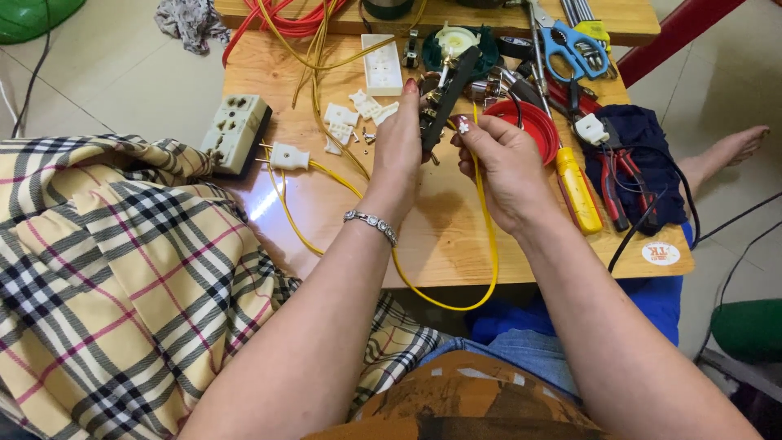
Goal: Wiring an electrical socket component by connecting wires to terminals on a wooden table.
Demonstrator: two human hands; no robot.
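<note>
- A black switch part (444,94) is held upright over the tabletop (440,236), pinched in the grip of the left hand (399,143); the fingers are pressed against its side.
- The yellow wire (487,236) is pinched near its end between thumb and forefinger of the right hand (503,167), just beside the black part, and hangs in a loop past the tabletop edge.
- The hanging loop could be snagged on a knee or the edge, and the wire end could be pulled away from the part.
- Small white plastic pieces (346,118) and tiny screws lie loose near the left hand; they could be swept off by a wrist.
- The yellow screwdriver (578,191) lies just beside the right wrist and could be rolled off.
</note>
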